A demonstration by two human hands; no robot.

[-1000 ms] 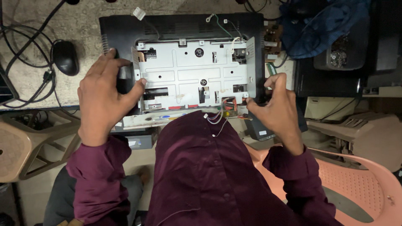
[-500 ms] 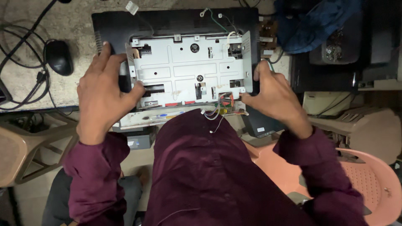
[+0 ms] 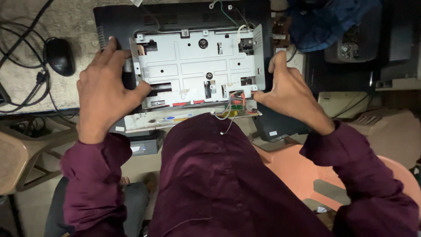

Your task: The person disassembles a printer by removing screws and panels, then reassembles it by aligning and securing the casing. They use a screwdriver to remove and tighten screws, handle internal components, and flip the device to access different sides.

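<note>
A black flat monitor [image 3: 175, 17] lies face down on the table with its back cover off, showing a silver metal shield plate [image 3: 197, 66]. My left hand [image 3: 105, 94] grips the plate's left edge, thumb pressed near a slot. My right hand [image 3: 291, 94] holds the plate's right edge, its thumb by the lower right corner. A bundle of coloured wires [image 3: 234, 103] hangs from the plate's bottom edge, just above my maroon shirt.
A black mouse [image 3: 60, 56] and cables [image 3: 19, 52] lie at the left on the grey table [image 3: 66, 17]. Blue cloth [image 3: 324, 19] and dark equipment [image 3: 377, 48] sit at the right. Plastic chairs stand at lower left [image 3: 17, 158] and lower right [image 3: 302, 166].
My right hand moved in from the wires at the right and took hold of the plate's right edge. The view has shifted so the monitor sits higher in frame.
</note>
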